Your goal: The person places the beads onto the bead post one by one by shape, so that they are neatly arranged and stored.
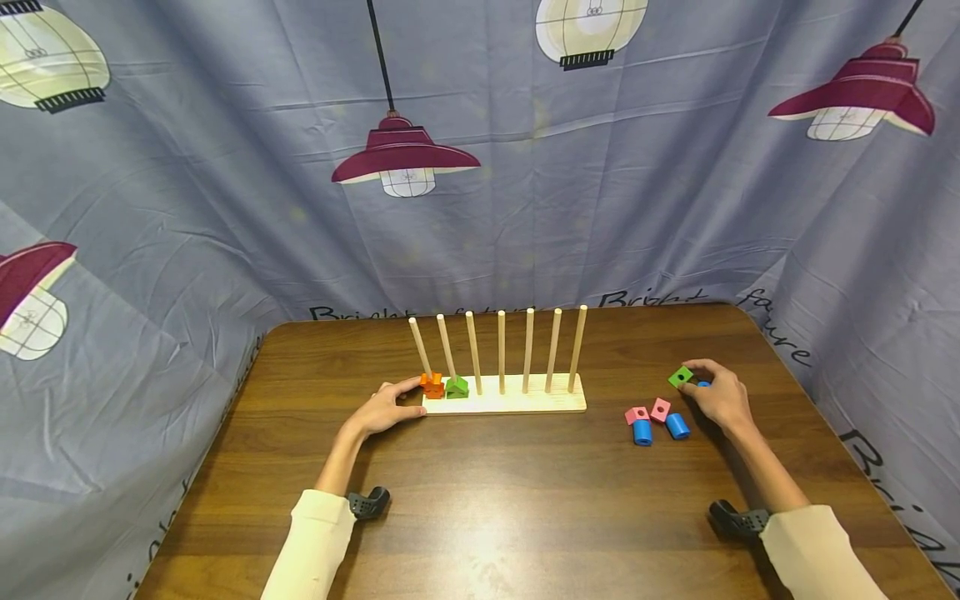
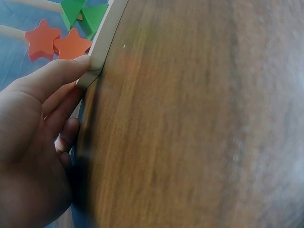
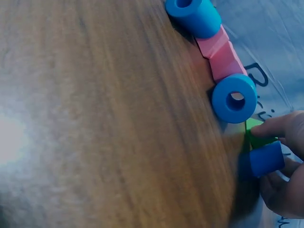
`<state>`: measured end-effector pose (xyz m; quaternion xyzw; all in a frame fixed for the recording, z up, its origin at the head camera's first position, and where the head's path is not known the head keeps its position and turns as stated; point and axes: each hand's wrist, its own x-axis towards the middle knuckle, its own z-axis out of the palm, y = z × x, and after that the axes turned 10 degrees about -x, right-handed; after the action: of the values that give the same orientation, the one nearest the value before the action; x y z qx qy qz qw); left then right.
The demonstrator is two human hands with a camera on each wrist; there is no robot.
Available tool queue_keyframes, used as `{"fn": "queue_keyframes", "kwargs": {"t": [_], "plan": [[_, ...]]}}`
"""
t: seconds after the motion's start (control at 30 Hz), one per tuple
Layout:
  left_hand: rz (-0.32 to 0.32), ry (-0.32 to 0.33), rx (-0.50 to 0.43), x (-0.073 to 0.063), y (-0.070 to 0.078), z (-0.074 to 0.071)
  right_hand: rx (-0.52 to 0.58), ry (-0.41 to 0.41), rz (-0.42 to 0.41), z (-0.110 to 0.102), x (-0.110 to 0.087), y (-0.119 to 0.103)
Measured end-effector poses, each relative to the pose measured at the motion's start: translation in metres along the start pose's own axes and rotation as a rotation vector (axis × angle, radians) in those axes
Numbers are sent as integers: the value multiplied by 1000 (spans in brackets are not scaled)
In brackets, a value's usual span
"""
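Note:
At the left end of a wooden peg stand point(image 1: 517, 403), my left hand point(image 1: 381, 410) grips the base between thumb and fingers. Orange star blocks point(image 1: 432, 386) are threaded on the leftmost peg, and green triangle blocks point(image 1: 457, 387) sit on the peg beside it. On the right side of the table, my right hand point(image 1: 722, 398) pinches a green block point(image 1: 680, 377) with a hole through it. A blue cylinder point(image 3: 267, 159) lies right by those fingers in the right wrist view, largely covered by the hand in the head view.
Two pink blocks point(image 1: 660, 409) and two blue cylinders point(image 1: 642, 432) lie in a group just left of the right hand. Several bare pegs point(image 1: 528, 350) rise from the stand. A grey-blue curtain point(image 1: 487, 233) hangs behind the brown wooden table point(image 1: 480, 500).

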<state>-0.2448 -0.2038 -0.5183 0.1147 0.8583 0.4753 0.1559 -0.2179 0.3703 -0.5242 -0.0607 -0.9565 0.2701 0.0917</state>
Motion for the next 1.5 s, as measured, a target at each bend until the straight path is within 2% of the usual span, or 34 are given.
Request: {"fn": "queue_keyframes", "kwargs": {"t": [0.07,0.17,0.33,0.5,0.63,0.73,0.9,1.17,1.27,1.5], "plan": [[-1,5,-1,0,0,0,-12,0,-17,0,1,-1],[2,7,0,-1,0,0,-35,-3,1,-1,2,-6],[5,5,4,-1,-2,0,-116,-23,110,0,5,-14],[0,-4,16,0,-4,1,-231,-81,161,1,9,-20],[-4,-4,17,0,-4,2,-307,-121,157,0,13,-22],[2,-4,15,1,-4,2,-317,-114,128,0,15,-22],[-5,-4,-1,1,-1,2,-256,-83,81,-1,19,-24],[9,10,2,0,-1,3,-93,74,-64,-17,15,-45],[19,12,12,1,-2,3,-60,88,-95,-26,12,-58],[-7,11,-13,1,-1,1,69,79,-122,-48,0,-97]]}}
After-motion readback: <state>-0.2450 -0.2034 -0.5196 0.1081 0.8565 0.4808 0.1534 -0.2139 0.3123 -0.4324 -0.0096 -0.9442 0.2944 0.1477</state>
